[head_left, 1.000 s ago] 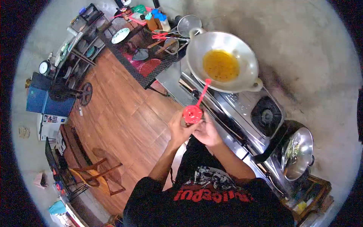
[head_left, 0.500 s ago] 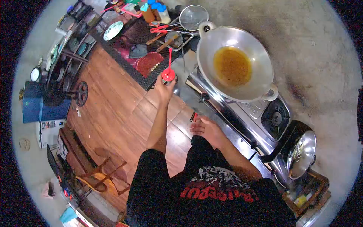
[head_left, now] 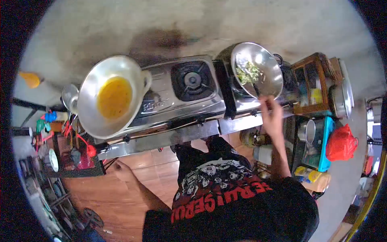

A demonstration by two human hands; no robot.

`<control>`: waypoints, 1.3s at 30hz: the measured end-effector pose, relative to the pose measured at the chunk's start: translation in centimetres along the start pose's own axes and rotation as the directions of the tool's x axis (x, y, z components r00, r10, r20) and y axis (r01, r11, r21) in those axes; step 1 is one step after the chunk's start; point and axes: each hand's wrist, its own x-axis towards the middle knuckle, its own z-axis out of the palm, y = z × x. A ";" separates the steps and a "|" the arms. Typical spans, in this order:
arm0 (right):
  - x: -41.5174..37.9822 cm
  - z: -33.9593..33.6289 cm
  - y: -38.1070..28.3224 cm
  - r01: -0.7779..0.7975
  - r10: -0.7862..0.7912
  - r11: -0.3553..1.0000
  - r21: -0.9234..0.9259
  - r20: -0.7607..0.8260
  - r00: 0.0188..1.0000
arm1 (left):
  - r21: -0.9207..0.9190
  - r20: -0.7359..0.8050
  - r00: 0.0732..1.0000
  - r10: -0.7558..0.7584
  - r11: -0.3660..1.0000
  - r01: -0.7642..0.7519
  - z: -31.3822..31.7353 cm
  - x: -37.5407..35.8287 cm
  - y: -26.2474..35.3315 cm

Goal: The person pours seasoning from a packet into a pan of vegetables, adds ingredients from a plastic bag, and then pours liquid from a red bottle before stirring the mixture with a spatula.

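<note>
At the front rim of the right-hand metal pan (head_left: pixel 271 60), my right hand (head_left: pixel 271 115) is closed on the handle of a stirring utensil (head_left: pixel 256 88) whose lower end reaches into the pan. Chopped green and pale pieces (head_left: pixel 248 74) lie in that pan. My left hand (head_left: pixel 122 170) hangs low at the left, somewhat blurred, its fingers apart and nothing seen in them. Beside it, at the left end of the stove counter, stands a red-lidded container (head_left: pixel 92 151) with a long red handle rising from it.
A large two-handled wok (head_left: pixel 88 105) with yellow-brown oil sits on the left of the stove (head_left: pixel 161 105). Between the pans is a bare burner (head_left: pixel 192 80). A wooden cabinet (head_left: pixel 304 86), a turquoise rack (head_left: pixel 327 145) and a red plastic bag (head_left: pixel 342 143) stand at the right.
My view has swung to the right. The red-lidded container has left my left hand and now stands at the counter's end. My right hand has moved to the right-hand pan and grasped the utensil.
</note>
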 end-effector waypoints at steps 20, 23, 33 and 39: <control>13.7 -3.2 22.9 0.156 0.077 0.899 -0.408 0.499 0.863 | -0.625 0.752 0.526 0.398 0.684 0.376 1.5 -26.6 49.4; 15.8 -7.9 27.7 0.310 -0.199 0.919 -0.245 0.392 0.898 | -0.634 0.720 0.589 0.366 0.691 0.346 3.5 -26.8 48.7; 24.0 -15.0 24.7 0.433 -0.169 0.509 -0.744 0.407 0.898 | -0.658 0.434 0.761 0.482 0.747 -0.097 6.8 -25.7 48.9; 21.8 -14.8 22.6 0.578 -0.259 0.672 -0.463 0.584 0.769 | -0.627 0.477 0.714 0.513 0.767 -0.133 4.7 -25.3 50.0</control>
